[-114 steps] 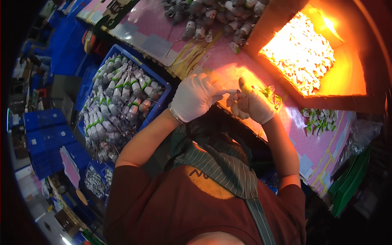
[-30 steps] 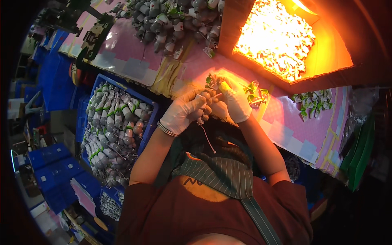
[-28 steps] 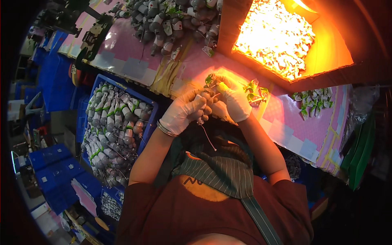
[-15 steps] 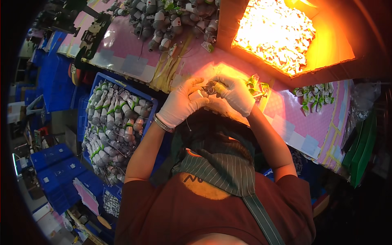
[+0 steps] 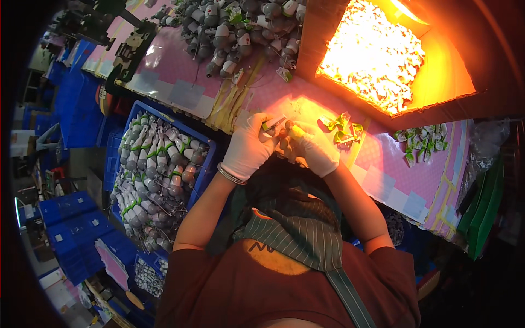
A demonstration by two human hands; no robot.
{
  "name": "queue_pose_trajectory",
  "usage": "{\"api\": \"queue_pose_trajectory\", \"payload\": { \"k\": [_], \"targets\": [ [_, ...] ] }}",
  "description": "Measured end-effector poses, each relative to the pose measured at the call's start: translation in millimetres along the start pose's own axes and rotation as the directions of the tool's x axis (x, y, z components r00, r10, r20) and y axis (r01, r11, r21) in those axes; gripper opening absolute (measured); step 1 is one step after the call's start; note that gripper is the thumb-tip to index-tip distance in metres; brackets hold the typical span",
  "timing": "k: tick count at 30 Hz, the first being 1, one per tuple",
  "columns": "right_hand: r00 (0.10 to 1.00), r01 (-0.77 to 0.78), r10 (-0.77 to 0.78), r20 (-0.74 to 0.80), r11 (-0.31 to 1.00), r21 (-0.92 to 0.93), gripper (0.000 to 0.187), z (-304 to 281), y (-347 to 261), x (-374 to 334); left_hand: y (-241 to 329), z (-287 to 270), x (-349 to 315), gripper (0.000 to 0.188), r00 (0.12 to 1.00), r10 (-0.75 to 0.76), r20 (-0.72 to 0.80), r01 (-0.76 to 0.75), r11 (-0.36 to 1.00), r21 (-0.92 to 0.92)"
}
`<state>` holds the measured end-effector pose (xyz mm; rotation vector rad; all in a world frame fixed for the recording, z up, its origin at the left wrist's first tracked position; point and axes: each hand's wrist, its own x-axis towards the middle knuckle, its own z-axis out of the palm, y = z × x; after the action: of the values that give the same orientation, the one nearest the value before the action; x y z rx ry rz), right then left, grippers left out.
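My left hand (image 5: 249, 150), in a white glove, is closed on a small white-and-grey part (image 5: 275, 122) at the front edge of the table. Against it my right hand (image 5: 317, 150), gloved too, has its fingers pinched together at the same spot. A yellow covering (image 5: 297, 130) shows at its fingertips. The fingers hide most of what lies between the hands. Just beyond my right hand, several small green-and-white pieces (image 5: 342, 131) rest on the pink table (image 5: 377, 150).
Grey-and-white bulb-shaped parts (image 5: 235, 35) with thin wires are heaped at the back. A cardboard box (image 5: 448, 101) of brightly lit small pieces stands back right. More green-and-white pieces (image 5: 424, 142) lie right. At left, a blue crate (image 5: 205, 169) holds similar bulb-shaped parts.
My left hand has turned and drawn its fingers in, and the white side of the part now shows. Both hands have come a little closer together; the whole view has shifted slightly.
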<state>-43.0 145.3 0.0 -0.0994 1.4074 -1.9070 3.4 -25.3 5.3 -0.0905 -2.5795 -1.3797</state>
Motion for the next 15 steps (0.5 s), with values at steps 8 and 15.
{"api": "queue_pose_trajectory", "payload": {
  "k": [8, 15],
  "targets": [
    [0.984, -0.177, 0.155, 0.087, 0.902, 0.394, 0.022, 7, -10, 1, 9, -1, 2, 0.035, 1.0, -0.003, -0.006, 0.003, 0.999, 0.037],
    [0.996, -0.076, 0.086, -0.038, 0.975, 0.207, 0.018, 6, -12, 1, 5, 3, -1, 0.034, 0.998, -0.024, -0.052, 0.024, 1.0, -0.003]
  ]
}}
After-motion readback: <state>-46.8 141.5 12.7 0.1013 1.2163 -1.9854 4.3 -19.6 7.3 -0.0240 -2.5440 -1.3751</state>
